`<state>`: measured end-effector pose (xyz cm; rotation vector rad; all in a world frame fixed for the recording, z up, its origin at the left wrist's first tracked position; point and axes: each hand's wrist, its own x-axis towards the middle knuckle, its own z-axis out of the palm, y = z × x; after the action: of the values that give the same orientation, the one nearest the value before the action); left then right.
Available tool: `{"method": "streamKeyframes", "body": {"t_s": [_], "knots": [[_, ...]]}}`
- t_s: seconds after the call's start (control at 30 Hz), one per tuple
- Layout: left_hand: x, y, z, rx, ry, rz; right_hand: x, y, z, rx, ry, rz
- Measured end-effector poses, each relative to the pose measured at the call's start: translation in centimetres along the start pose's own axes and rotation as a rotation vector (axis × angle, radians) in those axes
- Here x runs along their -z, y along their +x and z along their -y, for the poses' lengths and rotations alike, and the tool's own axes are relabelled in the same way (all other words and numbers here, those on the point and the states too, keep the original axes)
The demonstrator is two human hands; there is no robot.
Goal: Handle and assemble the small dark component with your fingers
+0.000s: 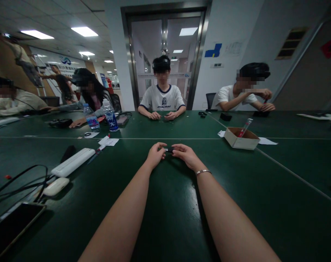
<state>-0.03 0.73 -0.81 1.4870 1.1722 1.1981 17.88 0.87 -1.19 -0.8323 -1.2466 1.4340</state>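
Both of my arms reach forward over the green table [170, 203]. Between my fingertips is a small dark object [170, 150] with a silvery left end, too small to name surely. My left hand [156, 155] pinches the silvery end between thumb and fingers. On the other side, my right hand [187, 155] grips the black end, its fingertips covering part of it. A metal bracelet [203, 171] circles my right wrist.
On the left lie a phone [16, 229], a white earbud case [56, 186], a white power bank [72, 162] and cables. Two water bottles [111, 118] stand beyond. At right is an open cardboard box [241, 140] holding a red-tipped tool. A person in a white T-shirt [163, 98] sits opposite.
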Motion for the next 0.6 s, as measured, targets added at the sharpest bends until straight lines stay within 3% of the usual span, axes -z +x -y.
{"method": "streamKeyframes", "body": {"t_s": [0.6], "knots": [[0.08, -0.08, 0.19, -0.037, 0.045, -0.007, -0.12, -0.05, -0.03, 0.009, 0.005, 0.003]]}}
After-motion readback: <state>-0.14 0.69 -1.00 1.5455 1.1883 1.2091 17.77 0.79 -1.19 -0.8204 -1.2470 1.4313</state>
